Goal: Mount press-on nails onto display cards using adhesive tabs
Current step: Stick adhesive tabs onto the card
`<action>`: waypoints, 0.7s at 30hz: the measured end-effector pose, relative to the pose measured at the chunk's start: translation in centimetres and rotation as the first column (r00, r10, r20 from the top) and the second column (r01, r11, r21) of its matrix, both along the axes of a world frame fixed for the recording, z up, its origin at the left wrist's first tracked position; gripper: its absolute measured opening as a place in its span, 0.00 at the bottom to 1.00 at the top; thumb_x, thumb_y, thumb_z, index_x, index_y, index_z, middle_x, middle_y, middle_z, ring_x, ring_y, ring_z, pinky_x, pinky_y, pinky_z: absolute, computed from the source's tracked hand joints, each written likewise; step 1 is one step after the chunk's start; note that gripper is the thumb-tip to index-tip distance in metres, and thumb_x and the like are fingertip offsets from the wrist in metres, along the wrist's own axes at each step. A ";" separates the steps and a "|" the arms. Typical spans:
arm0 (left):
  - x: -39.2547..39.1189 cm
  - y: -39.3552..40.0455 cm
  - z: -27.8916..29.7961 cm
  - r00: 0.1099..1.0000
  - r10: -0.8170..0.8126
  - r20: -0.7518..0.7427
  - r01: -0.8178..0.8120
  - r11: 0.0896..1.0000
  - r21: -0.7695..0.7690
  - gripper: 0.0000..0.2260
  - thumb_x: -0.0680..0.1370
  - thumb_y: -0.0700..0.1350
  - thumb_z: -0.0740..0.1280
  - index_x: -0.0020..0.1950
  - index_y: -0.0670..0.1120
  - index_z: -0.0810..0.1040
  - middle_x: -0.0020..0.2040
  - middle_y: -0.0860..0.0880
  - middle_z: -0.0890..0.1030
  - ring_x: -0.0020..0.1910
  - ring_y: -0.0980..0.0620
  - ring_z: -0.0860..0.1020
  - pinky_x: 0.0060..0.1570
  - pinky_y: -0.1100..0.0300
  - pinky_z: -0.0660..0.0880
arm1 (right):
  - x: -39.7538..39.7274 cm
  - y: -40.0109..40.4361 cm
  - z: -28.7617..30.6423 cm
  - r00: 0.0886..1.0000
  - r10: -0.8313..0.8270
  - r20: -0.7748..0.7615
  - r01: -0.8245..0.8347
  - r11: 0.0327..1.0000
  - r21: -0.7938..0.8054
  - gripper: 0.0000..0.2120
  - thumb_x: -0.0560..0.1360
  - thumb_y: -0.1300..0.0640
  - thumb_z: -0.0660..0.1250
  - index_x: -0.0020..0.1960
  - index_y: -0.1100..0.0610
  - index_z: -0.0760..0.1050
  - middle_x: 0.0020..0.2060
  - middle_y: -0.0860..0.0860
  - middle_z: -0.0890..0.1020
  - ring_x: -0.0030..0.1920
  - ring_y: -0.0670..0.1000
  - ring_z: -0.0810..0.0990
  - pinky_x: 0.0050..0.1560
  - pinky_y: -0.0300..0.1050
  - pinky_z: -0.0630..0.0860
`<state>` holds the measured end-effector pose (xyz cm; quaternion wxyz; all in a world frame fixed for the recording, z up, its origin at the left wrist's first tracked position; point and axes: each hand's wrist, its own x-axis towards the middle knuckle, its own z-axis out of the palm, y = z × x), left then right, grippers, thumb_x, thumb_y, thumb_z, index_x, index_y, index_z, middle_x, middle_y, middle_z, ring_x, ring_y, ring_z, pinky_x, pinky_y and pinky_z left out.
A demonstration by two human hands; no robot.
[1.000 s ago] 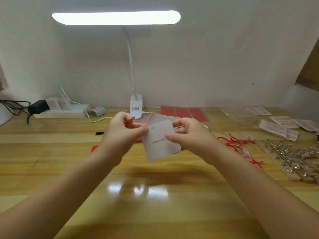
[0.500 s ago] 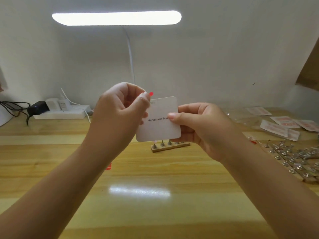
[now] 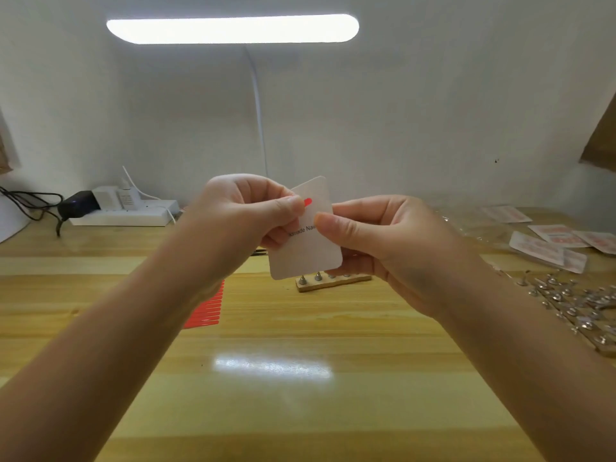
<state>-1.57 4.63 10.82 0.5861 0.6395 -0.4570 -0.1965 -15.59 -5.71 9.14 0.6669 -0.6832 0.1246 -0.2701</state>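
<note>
A white display card point(image 3: 306, 251) with printed text is held up above the wooden table, tilted slightly. My right hand point(image 3: 383, 248) grips its right edge, thumb on the front. My left hand point(image 3: 240, 215) pinches a small red press-on nail point(image 3: 307, 202) between thumb and forefinger, its tip against the card's upper left area. A sheet of red strips point(image 3: 206, 308) lies on the table under my left wrist, partly hidden.
A small wooden block with metal studs point(image 3: 333, 282) stands just behind the card. More studded wooden holders point(image 3: 573, 305) and packaged cards point(image 3: 550, 248) lie at the right. A power strip with plugs point(image 3: 123, 211) sits at the back left. A lamp bar point(image 3: 233, 28) glows overhead.
Both hands lifted the card off the table area to chest height. The left hand has brought the red nail onto the card's upper part, and the card has tilted.
</note>
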 end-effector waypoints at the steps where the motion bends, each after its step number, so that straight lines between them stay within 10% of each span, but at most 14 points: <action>1: 0.1 0.0 0.0 1.000 -0.009 0.001 0.009 1.000 0.008 0.05 0.75 0.41 0.69 0.39 0.43 0.80 0.32 0.50 0.81 0.33 0.54 0.78 0.36 0.63 0.78 | 0.0 0.0 0.0 1.000 -0.003 0.006 0.003 1.000 0.001 0.16 0.63 0.52 0.73 0.48 0.58 0.84 0.41 0.56 0.86 0.39 0.51 0.85 0.36 0.39 0.80; 21: 0.6 -0.1 -0.4 0.995 -0.013 0.103 0.010 0.999 0.031 0.09 0.68 0.51 0.70 0.38 0.46 0.82 0.33 0.50 0.83 0.33 0.55 0.79 0.35 0.63 0.78 | 0.1 0.5 -0.4 0.996 -0.087 0.026 0.091 0.976 -0.198 0.07 0.67 0.56 0.74 0.45 0.53 0.85 0.40 0.50 0.87 0.39 0.48 0.86 0.36 0.37 0.80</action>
